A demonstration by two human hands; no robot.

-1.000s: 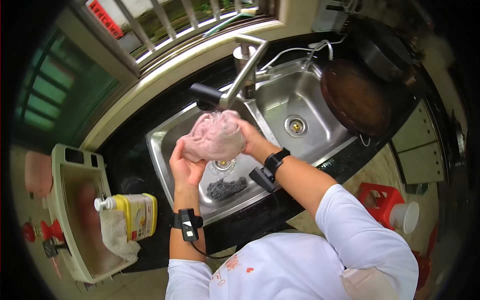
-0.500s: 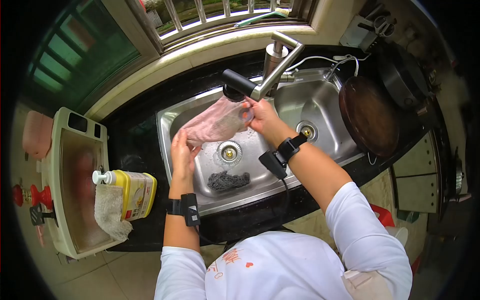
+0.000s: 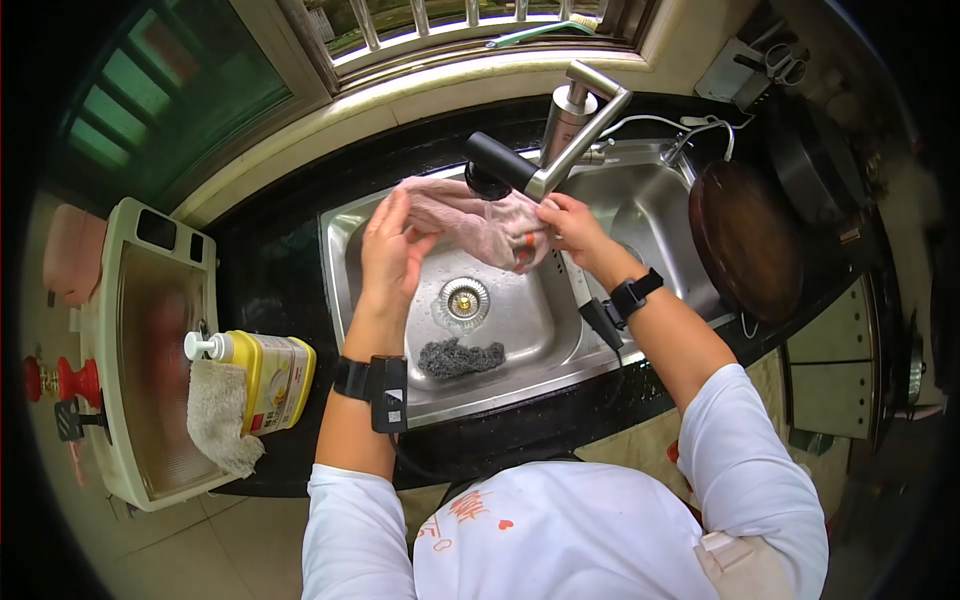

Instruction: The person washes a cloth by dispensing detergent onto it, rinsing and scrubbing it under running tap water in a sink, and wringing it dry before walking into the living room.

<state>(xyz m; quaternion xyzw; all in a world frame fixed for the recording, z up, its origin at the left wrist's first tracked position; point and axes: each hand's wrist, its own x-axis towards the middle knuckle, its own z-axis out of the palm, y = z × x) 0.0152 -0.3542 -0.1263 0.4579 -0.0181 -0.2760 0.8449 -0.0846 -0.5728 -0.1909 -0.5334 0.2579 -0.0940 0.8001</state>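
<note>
A pink cloth (image 3: pixel 465 218) with an orange and grey patch is stretched between my hands over the left basin (image 3: pixel 520 315). Its left end is in my left hand (image 3: pixel 395 250), fingers upright along the edge. My right hand (image 3: pixel 577 232) pinches the other end near the patch. Right above the cloth hangs the black head of the faucet (image 3: pixel 500 165), partly covering it. I cannot make out running water. Below the cloth are the basin's drain strainer (image 3: pixel 464 303) and a dark grey scouring pad (image 3: pixel 460 358).
To the left stand a yellow pump bottle (image 3: pixel 280 385) with a beige rag (image 3: pixel 218 415) hung on it, and a cabinet with a clear front (image 3: pixel 160 370). A round wooden board (image 3: pixel 745 235) leans at the right of the sink. Behind it is a knife holder (image 3: pixel 730 70).
Both hands have shifted: the left up and slightly right, the right to the right and slightly down. The cloth's left end rose while its patched end dropped. The view has shifted slightly.
</note>
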